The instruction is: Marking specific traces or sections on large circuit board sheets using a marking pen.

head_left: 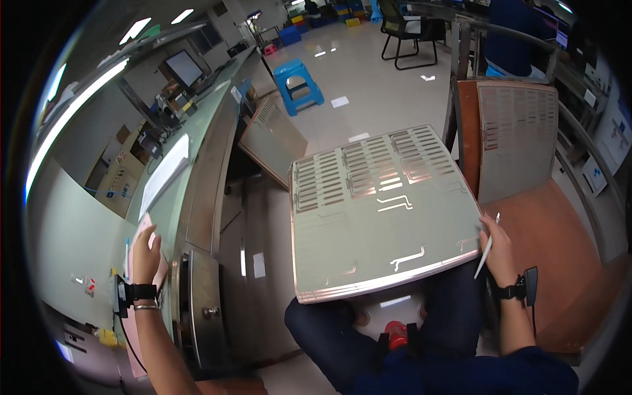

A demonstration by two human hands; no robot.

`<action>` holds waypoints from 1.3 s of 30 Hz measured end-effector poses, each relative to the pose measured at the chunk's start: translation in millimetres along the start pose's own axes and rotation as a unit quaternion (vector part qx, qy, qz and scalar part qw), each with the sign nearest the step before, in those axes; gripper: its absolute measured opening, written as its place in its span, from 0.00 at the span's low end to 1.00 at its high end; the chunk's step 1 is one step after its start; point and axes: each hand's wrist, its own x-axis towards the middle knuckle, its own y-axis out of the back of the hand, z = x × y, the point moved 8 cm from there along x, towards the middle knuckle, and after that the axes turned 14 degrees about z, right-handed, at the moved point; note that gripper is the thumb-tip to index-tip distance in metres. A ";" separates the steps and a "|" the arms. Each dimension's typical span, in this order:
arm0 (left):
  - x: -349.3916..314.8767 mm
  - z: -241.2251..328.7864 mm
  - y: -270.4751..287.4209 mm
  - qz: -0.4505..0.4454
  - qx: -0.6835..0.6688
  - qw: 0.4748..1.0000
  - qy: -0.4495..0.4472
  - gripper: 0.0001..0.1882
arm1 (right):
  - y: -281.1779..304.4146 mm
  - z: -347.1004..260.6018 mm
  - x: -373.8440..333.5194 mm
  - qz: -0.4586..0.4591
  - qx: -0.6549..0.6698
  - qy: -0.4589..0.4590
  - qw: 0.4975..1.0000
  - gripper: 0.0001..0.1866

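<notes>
A stack of flat copper-edged circuit panels [342, 243] lies across my lap, with grey-green faces and shiny copper slots and traces on the top one. My right hand [499, 253] is at the stack's right edge, closed round a slim white pen [486, 257] that points down toward my leg. Off to the left, my left hand [146, 257] is over a pink sheet [141, 276] on the bench, thumb apart from the fingers. Whether it touches the sheet I cannot tell. Both wrists wear black straps with small devices.
The long green-topped bench [204, 122] runs along my left with white papers [164, 174] and a monitor [184, 68]. An open metal drawer [207, 309] juts out below. More panels lean beyond the stack and on a brown rack [546, 224] at right. A blue stool [297, 85] stands ahead.
</notes>
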 end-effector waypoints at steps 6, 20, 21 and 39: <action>-68.8 244.5 4.5 -0.148 -0.209 0.966 -0.011 0.13 | -16.1 18.2 -9.4 0.028 -0.041 0.040 0.998 0.18; -196.4 204.2 -188.1 -0.178 -0.194 0.950 0.168 0.15 | -16.8 10.0 -12.9 0.045 -0.055 0.005 0.997 0.15; -194.7 206.4 -189.2 -0.196 -0.191 0.947 0.167 0.16 | -14.5 7.8 -12.7 0.043 -0.070 0.012 0.997 0.15; -241.1 213.4 -144.0 -0.128 -0.189 0.953 0.198 0.22 | 14.1 31.6 -14.2 -0.021 -0.008 -0.056 0.998 0.16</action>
